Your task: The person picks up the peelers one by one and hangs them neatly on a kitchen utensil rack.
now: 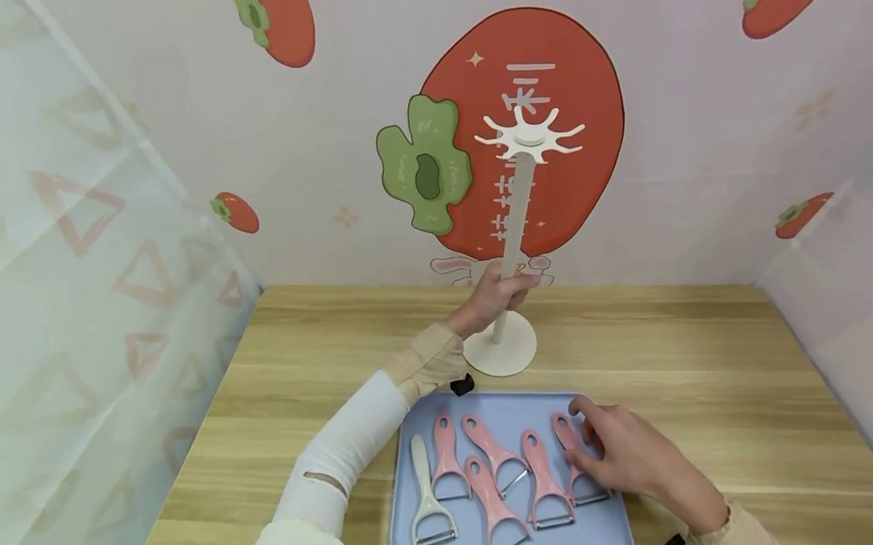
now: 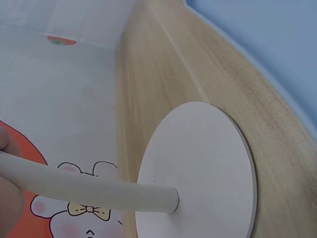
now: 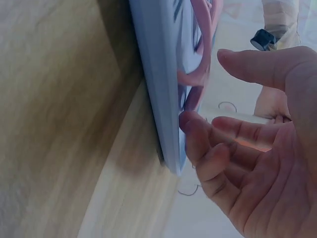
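Note:
A white stand (image 1: 517,219) with a round base and a crown of curved hooks on top stands upright at the back. My left hand (image 1: 491,301) grips its pole partway up; the left wrist view shows the pole (image 2: 94,191) meeting the flat base (image 2: 208,153). On a blue tray (image 1: 521,401) lie several pink peelers and one white peeler (image 1: 423,481). Over the tray's right edge, my right hand (image 1: 633,453) hovers around the rightmost pink peeler (image 1: 568,435), thumb and fingers apart. In the right wrist view nothing is gripped between the right hand's thumb and fingers.
The tray sits near the front of a wooden table (image 1: 323,377), with the stand's base (image 1: 513,355) just behind it. A patterned wall sheet (image 1: 326,146) with printed red fruit rises behind the table, and sheets flank both sides.

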A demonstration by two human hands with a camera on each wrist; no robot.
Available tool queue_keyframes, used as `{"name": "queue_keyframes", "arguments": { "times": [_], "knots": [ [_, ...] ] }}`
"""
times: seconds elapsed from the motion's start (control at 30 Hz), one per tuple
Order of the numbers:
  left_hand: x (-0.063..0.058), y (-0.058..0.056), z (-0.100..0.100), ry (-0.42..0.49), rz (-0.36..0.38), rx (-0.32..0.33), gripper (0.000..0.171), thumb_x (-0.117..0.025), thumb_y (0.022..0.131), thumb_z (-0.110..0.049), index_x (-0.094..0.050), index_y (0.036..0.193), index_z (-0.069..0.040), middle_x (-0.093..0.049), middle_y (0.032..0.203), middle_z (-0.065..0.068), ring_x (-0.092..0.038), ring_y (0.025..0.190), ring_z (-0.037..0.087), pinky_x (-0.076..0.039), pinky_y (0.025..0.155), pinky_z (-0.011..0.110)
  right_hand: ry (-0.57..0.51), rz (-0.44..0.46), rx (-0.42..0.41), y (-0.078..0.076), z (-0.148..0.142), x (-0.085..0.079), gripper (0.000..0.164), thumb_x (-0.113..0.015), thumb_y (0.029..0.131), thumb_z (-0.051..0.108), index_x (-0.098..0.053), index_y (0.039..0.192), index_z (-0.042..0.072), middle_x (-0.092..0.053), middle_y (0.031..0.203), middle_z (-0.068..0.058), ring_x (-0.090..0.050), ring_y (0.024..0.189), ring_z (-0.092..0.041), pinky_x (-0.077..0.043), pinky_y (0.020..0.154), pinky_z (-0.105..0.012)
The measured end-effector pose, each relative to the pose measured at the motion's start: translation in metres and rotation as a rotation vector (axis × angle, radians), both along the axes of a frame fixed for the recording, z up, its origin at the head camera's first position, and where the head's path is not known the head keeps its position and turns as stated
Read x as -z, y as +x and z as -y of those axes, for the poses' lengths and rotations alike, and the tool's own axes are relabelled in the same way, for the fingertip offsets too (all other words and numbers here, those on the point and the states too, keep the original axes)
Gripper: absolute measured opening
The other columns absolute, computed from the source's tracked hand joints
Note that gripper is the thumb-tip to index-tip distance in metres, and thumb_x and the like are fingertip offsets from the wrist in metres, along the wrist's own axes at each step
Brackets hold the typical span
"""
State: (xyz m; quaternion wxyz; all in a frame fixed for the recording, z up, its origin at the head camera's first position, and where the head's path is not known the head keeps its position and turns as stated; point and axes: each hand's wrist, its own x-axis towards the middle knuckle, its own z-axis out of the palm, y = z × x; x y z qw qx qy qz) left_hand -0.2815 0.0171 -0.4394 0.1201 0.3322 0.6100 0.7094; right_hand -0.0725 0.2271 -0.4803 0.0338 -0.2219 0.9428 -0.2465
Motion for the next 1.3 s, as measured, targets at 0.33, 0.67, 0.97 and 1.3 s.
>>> {"name": "queue_keyframes", "arguments": {
  "times": [0.33,0.67,0.97,1.3],
  "knots": [
    [-0.001,0.0,0.002,-0.04,-0.002,-0.012,0.048,-0.059,0.099,-0.014,-0.034,0.058,-0.009,-0.025,0.049,-0.002,-0.022,0.046,0.017,-0.02,0.05,0.029,0.001,0.057,0.002,0.003,0.009,0.003,0.038,-0.084,0.081,0.028,-0.06,0.105,0.011,-0.051,0.063,0.01,-0.041,0.051,0.002,-0.037,0.046,-0.02],
    [-0.001,0.001,0.0,-0.033,-0.005,-0.015,0.049,-0.058,0.098,-0.013,-0.033,0.056,-0.01,-0.024,0.049,-0.003,-0.021,0.046,0.016,-0.018,0.051,0.028,0.083,0.049,0.092,0.004,0.018,0.003,0.037,-0.088,0.075,0.036,-0.057,0.083,0.018,-0.045,0.062,0.011,-0.041,0.052,0.0,-0.037,0.048,-0.021],
    [-0.001,0.001,0.001,-0.037,0.006,-0.005,0.05,-0.058,0.098,-0.014,-0.033,0.055,-0.01,-0.025,0.049,-0.005,-0.022,0.046,0.015,-0.018,0.05,0.028,0.139,0.062,0.212,0.006,0.03,0.001,0.036,-0.087,0.072,0.031,-0.057,0.083,0.015,-0.045,0.059,0.008,-0.043,0.049,-0.006,-0.037,0.045,-0.025],
    [-0.001,0.001,0.0,-0.037,0.01,0.002,0.049,-0.058,0.099,-0.013,-0.034,0.056,-0.011,-0.025,0.049,-0.003,-0.022,0.046,0.016,-0.019,0.051,0.028,0.138,0.019,0.197,0.005,0.029,-0.008,0.031,-0.085,0.071,0.026,-0.06,0.085,0.016,-0.046,0.059,0.012,-0.042,0.048,-0.004,-0.036,0.045,-0.025]
  ]
}}
